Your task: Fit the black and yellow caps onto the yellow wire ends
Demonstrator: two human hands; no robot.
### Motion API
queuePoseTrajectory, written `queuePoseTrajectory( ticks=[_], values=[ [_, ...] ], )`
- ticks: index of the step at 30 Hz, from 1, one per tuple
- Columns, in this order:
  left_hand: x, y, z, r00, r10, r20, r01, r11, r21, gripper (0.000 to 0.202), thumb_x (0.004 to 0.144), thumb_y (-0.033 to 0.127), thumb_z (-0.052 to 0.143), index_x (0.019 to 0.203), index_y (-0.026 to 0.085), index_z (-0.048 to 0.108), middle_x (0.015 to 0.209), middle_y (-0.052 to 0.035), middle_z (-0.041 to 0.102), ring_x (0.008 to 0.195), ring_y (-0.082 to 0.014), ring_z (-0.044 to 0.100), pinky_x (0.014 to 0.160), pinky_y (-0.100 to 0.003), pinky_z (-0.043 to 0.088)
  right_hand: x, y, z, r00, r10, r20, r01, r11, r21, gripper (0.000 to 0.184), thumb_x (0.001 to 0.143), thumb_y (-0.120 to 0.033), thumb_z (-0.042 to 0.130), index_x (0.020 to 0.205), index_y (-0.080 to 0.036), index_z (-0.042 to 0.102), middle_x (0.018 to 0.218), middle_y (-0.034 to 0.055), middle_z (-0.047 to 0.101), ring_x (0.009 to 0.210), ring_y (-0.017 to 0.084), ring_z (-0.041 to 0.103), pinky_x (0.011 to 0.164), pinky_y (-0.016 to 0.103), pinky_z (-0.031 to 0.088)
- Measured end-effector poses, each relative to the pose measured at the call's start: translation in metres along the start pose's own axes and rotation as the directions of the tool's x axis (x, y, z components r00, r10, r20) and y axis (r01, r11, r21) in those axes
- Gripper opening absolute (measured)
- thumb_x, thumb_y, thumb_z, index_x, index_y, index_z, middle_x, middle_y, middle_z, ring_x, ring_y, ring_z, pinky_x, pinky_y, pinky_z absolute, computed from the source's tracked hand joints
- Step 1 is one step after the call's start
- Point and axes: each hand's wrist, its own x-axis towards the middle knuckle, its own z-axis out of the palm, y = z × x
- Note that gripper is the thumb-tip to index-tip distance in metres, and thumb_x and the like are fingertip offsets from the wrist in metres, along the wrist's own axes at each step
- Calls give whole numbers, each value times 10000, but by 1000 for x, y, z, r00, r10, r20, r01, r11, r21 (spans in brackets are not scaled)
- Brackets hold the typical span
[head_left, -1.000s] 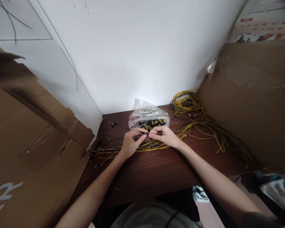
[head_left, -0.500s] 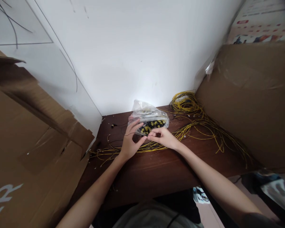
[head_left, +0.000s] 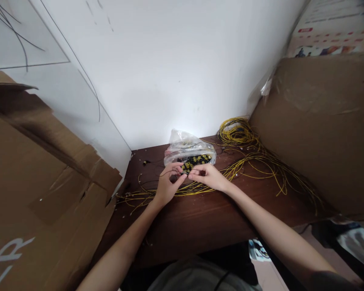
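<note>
My left hand (head_left: 166, 184) and my right hand (head_left: 208, 176) meet fingertip to fingertip over the dark wooden table (head_left: 200, 218), both pinched on a thin wire end (head_left: 186, 174) too small to make out well. Just behind them lies a clear plastic bag (head_left: 188, 151) holding several small black and yellow parts (head_left: 197, 160). Under and beside my hands runs a bundle of yellow wires (head_left: 176, 190) across the table.
A coil of yellow wire (head_left: 238, 131) lies at the back right, with strands trailing along the right side. Big cardboard boxes stand on the left (head_left: 39, 190) and right (head_left: 318, 133). A white wall (head_left: 176, 68) closes the back.
My left hand reached up to the bag half a second ago and has come back down to meet my right hand's fingertips.
</note>
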Motion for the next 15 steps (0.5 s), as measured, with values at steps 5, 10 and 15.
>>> queuePoseTrajectory(
  ticks=[5, 10, 15],
  values=[
    [-1, -5, 1, 995, -92, 40, 95, 992, -80, 296, 791, 250, 607, 1070, 176, 543, 844, -36, 562, 776, -138, 591, 724, -267, 520, 2, 3, -1, 999, 7, -35, -7, 1000, -5, 482, 843, -546, 443, 773, -123, 665, 541, -11, 516, 497, 83, 427, 503, 215, 333],
    [-2, -6, 2, 990, -132, 54, 138, 983, -124, 307, 780, 252, 617, 1068, 182, 539, 803, -7, 526, 764, -112, 568, 728, -241, 516, 4, 8, -1, 986, 78, -146, -55, 986, 157, 557, 839, -610, 380, 762, -122, 638, 518, -4, 538, 398, 69, 404, 415, 206, 312],
    [-2, -6, 1, 993, -109, 46, 113, 988, -109, 220, 787, 246, 610, 995, 176, 597, 840, -24, 533, 795, -116, 559, 743, -245, 513, 5, 9, -2, 973, 132, -189, -83, 965, 247, 603, 834, -638, 341, 780, -109, 626, 533, 29, 591, 369, 79, 436, 390, 210, 318]
  ],
)
